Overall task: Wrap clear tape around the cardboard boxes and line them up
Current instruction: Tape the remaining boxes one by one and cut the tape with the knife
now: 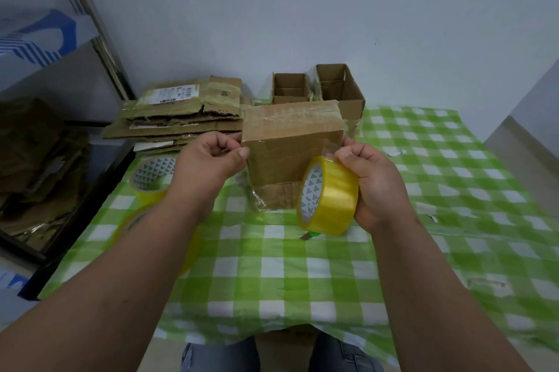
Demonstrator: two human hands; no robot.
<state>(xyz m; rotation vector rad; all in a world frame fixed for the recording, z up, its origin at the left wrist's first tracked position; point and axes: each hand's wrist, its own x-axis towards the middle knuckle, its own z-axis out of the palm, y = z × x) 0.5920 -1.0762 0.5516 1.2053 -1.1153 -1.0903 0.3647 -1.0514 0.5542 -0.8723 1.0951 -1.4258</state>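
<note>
— Box (290, 141), item one: where do we have it?

— Mid-table, standing up off the checked cloth (272, 274), glossy tape already across its top. Our left hand (216, 156) pinches at its upper left edge, fingers curled; whether it has the box corner or a tape end, we cannot tell. Our right hand (375, 184) grips the yellow roll (328, 196) just beside the box's lower right edge, thumb up near the right corner.

— Item two, spare rolls?

— Two more rolls (152, 178) at the cloth's left edge, partly hidden under our left forearm.

— Item three, other cardboard?

— Flat stack (181, 111) at back left, touching the box's left rear. Two open boxes (317, 90) side by side against the wall (302, 8), just behind.

— Open room?

— Cloth to our right runs bare to the far edge; the near strip is bare too, save a small green thing (310, 235) under the roll.
</note>
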